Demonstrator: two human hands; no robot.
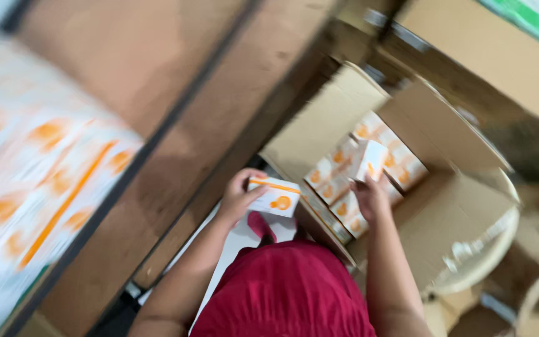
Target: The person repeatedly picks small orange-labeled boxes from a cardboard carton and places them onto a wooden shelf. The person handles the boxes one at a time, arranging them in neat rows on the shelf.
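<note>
Left hand (237,195) at frame centre, fingers clasping a box (276,196) clear of the carton (444,212). Right hand (370,195) inside the carton rim, gripping a second box (369,159) above packed rows, flaps spread wide. Shelf edge (157,137) close at left.

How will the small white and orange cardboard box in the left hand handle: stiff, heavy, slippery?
The small white and orange cardboard box probably stays stiff: its edges look straight. Likely light, since the left hand holds it by one end alone. Flat faces suggest it would slide, not roll. Blur hides the surface finish.
</note>
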